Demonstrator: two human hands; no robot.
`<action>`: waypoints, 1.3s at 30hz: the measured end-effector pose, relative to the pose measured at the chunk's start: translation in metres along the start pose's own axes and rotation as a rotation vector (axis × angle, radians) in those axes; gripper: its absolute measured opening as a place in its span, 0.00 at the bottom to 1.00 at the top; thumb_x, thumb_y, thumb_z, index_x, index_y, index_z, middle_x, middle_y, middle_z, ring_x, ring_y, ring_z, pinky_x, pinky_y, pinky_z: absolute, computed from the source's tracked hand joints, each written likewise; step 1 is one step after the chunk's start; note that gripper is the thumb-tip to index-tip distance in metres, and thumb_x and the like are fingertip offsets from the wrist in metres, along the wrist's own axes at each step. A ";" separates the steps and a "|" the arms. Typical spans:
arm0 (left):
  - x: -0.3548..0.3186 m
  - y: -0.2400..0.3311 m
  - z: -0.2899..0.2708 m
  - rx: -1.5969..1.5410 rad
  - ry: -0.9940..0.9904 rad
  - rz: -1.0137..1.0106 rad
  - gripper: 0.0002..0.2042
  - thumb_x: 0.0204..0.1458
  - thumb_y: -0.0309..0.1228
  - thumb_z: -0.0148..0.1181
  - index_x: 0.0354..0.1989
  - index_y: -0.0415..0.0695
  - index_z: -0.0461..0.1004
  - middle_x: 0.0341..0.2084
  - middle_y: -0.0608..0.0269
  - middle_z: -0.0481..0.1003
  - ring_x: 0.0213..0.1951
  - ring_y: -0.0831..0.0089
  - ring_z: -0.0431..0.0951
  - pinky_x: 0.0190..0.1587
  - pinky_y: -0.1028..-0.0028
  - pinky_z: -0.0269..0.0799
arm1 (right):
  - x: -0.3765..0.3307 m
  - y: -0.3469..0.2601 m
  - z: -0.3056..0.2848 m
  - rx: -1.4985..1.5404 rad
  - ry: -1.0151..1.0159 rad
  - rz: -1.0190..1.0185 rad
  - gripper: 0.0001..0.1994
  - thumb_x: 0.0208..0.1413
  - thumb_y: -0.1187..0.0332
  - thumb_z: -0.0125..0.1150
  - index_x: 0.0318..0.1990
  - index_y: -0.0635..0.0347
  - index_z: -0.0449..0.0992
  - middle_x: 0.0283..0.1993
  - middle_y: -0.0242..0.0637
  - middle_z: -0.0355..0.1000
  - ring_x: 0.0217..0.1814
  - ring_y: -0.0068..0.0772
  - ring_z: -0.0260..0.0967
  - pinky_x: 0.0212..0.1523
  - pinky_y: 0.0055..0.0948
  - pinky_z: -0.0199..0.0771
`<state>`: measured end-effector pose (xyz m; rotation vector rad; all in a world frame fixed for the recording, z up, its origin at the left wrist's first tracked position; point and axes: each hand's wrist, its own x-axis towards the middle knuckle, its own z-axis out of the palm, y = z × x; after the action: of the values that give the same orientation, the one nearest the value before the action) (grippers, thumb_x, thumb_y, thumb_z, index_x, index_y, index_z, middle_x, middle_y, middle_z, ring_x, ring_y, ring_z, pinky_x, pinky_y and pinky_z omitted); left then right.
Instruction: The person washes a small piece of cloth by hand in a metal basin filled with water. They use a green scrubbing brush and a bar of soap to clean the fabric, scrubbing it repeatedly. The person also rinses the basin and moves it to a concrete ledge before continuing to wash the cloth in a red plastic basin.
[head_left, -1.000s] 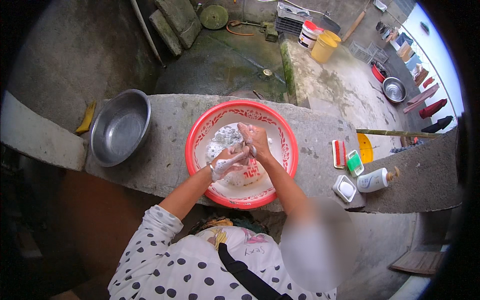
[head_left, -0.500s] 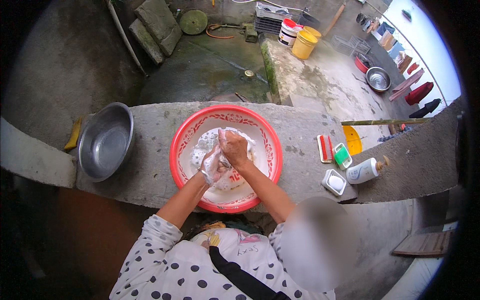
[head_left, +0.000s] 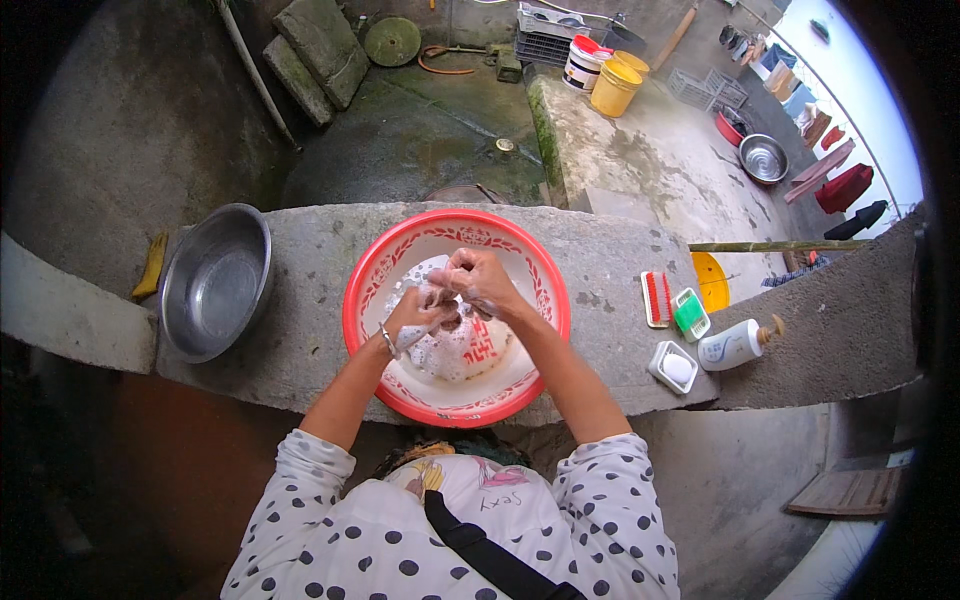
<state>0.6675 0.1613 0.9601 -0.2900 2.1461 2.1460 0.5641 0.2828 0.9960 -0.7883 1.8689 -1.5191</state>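
Observation:
A red-rimmed white washbasin [head_left: 558, 290] with a red pattern holds foamy water [head_left: 440, 345] on the concrete ledge. Over the middle of it, my left hand [head_left: 428, 310] and my right hand [head_left: 484, 280] are close together, fingers curled against each other. White suds coat the left fingers and wrist, which wears a bracelet [head_left: 388, 338]. Both hands look closed; whatever is pinched between them, if anything, is too small and foam-covered to name. The red marking on the basin's bottom shows through the water below my right hand.
A metal basin [head_left: 215, 285] sits left on the ledge [head_left: 300, 300], a yellow glove [head_left: 150, 265] beyond it. At right are a red-bristled brush [head_left: 656, 298], a green soap box [head_left: 690, 314], white soap in a dish [head_left: 673, 367] and a pump bottle [head_left: 732, 345]. Buckets [head_left: 614, 88] stand farther back.
My hands have shifted from clasped together low over the suds to a looser pose with curled fingers meeting. My right elbow has swung outward, and more of the basin's red marking shows.

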 end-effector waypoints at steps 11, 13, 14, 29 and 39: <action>0.002 -0.011 -0.010 -0.643 -0.016 -0.072 0.22 0.37 0.19 0.42 0.46 0.36 0.62 0.24 0.63 0.69 0.24 0.80 0.67 0.25 0.81 0.66 | -0.015 0.037 -0.042 0.344 -0.078 0.140 0.05 0.45 0.73 0.53 0.31 0.63 0.69 0.25 0.33 0.68 0.22 0.20 0.66 0.19 0.21 0.69; 0.000 -0.004 -0.004 -0.784 -0.004 -0.112 0.14 0.43 0.24 0.46 0.41 0.39 0.65 0.22 0.65 0.69 0.23 0.80 0.67 0.24 0.81 0.66 | -0.010 0.058 -0.026 0.538 0.078 0.049 0.06 0.42 0.77 0.50 0.31 0.63 0.69 0.26 0.34 0.68 0.23 0.22 0.66 0.22 0.21 0.70; 0.001 -0.001 -0.001 -0.854 -0.003 -0.134 0.10 0.47 0.26 0.48 0.39 0.41 0.66 0.21 0.66 0.69 0.22 0.80 0.68 0.24 0.81 0.66 | -0.009 0.064 -0.015 0.599 0.170 0.009 0.05 0.42 0.77 0.50 0.30 0.62 0.69 0.25 0.34 0.68 0.22 0.22 0.66 0.22 0.21 0.69; 0.023 -0.005 0.018 -0.958 0.239 -0.124 0.12 0.54 0.45 0.46 0.31 0.50 0.68 0.18 0.71 0.70 0.21 0.77 0.73 0.24 0.78 0.71 | 0.005 0.040 0.014 -0.392 0.165 -0.317 0.14 0.43 0.56 0.59 0.27 0.59 0.71 0.23 0.43 0.66 0.29 0.40 0.68 0.28 0.36 0.66; 0.004 0.040 -0.007 -0.485 0.155 -0.098 0.14 0.52 0.45 0.50 0.29 0.45 0.66 0.16 0.69 0.67 0.18 0.80 0.69 0.21 0.78 0.67 | -0.022 0.013 -0.003 -0.770 -0.198 -0.301 0.48 0.26 0.51 0.69 0.59 0.56 0.52 0.58 0.47 0.54 0.62 0.43 0.48 0.58 0.44 0.48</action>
<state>0.6557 0.1534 0.9988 -0.5989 1.5994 2.6311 0.5747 0.3035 0.9855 -1.5545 2.2543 -0.7867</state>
